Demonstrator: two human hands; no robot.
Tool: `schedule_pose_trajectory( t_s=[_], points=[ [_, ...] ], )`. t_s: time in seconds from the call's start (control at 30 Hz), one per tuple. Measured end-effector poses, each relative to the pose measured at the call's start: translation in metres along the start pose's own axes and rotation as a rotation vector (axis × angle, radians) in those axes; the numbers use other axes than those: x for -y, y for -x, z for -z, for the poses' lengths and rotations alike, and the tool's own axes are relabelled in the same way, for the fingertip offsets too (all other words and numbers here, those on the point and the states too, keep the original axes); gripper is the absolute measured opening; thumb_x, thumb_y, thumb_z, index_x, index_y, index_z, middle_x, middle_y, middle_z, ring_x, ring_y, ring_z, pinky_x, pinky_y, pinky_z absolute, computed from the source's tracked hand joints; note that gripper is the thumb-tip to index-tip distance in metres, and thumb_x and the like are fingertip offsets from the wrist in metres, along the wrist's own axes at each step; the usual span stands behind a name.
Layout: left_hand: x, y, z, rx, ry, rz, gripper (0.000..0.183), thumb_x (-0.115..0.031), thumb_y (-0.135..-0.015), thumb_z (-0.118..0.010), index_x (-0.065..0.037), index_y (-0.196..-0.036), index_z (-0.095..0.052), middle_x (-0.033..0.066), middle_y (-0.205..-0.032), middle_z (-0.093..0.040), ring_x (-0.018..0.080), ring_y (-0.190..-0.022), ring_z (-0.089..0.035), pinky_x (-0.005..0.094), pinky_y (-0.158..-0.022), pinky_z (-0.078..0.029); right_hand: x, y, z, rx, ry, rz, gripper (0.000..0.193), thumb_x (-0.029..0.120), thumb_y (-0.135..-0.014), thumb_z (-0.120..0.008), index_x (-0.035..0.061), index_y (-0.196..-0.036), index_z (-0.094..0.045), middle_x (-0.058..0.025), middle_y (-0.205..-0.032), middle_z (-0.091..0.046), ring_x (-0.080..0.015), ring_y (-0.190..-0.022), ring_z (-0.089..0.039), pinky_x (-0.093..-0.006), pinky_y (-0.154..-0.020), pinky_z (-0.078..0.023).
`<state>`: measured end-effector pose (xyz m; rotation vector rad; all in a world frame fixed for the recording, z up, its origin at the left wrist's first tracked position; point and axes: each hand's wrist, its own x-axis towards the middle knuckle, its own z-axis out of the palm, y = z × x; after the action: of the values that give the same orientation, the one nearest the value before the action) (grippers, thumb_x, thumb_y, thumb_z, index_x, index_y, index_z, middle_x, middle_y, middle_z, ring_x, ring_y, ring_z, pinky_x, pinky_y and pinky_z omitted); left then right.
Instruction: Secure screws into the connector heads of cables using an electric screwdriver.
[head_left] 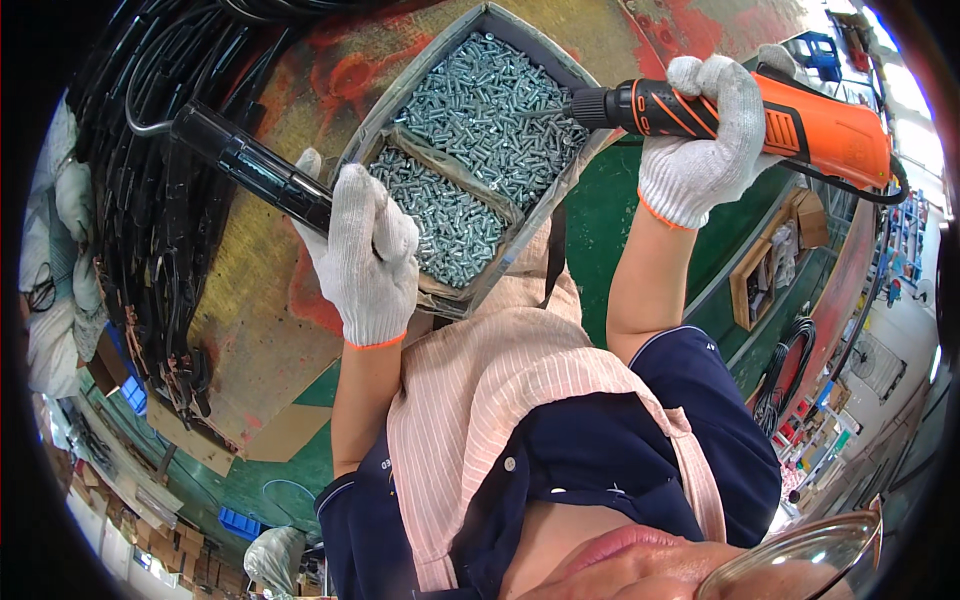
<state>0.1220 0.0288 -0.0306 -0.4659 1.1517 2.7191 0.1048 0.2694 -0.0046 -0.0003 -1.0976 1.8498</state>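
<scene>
My left hand (365,255), in a white knit glove, grips a glossy black tubular part (255,165). A bent metal rod (135,105) curves from its far end. My right hand (715,145), gloved alike, is wrapped round an orange and black electric screwdriver (835,130). Its thin bit points left, over the screws (485,85) in an open box (545,50). A divider (460,170) splits the box into two compartments. Small silver screws fill both, and the nearer compartment holds more screws (440,215). My left hand is beside the box's left wall.
Long black tubular parts (165,230) lie in a heap along the left of the worn, paint-stained table (240,320). At right are a wooden box (745,290) and a coil of black cable (785,375). A blue crate (238,523) stands at lower left. A cord runs from the screwdriver's rear.
</scene>
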Motion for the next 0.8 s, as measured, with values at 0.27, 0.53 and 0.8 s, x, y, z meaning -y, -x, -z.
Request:
schedule_pose_trajectory(
  t_s=[0.27,0.53,0.8],
  points=[
    [0.0,0.0,0.0,-0.008,-0.002,-0.006,0.043,-0.01,-0.097,-0.056,-0.016,-0.134,-0.037,0.0032,-0.075,-0.053,0.0071,-0.048,-0.042,0.022,-0.041,-0.035,-0.01,0.001,-0.001,0.083,0.039,0.007,0.008,-0.007,-0.081,-0.063,-0.0068,-0.088,-0.059,-0.0153,-0.07,-0.062,-0.0248,-0.056,-0.062,-0.037,-0.053,-0.055],
    [-0.001,-0.001,-0.009,-0.092,-0.117,0.007,0.058,-0.004,-0.091,-0.062,-0.015,-0.138,-0.03,0.0062,-0.081,-0.058,0.0075,-0.049,-0.047,0.0219,-0.041,-0.037,0.01,-0.011,-0.011,0.011,0.054,-0.021,0.009,0.001,-0.085,-0.062,0.0007,-0.093,-0.058,-0.008,-0.073,-0.057,-0.0167,-0.064,-0.052,-0.0335,-0.066,-0.049],
    [0.001,-0.001,-0.015,-0.179,-0.245,0.012,0.061,0.0,-0.087,-0.063,-0.009,-0.137,-0.028,0.0012,-0.067,-0.05,0.006,-0.044,-0.041,0.0216,-0.038,-0.032,0.015,-0.033,-0.02,-0.077,-0.267,-0.305,0.015,0.003,-0.088,-0.061,0.0031,-0.101,-0.055,-0.0077,-0.073,-0.057,-0.0171,-0.065,-0.056,-0.0326,-0.068,-0.052]
  ],
)
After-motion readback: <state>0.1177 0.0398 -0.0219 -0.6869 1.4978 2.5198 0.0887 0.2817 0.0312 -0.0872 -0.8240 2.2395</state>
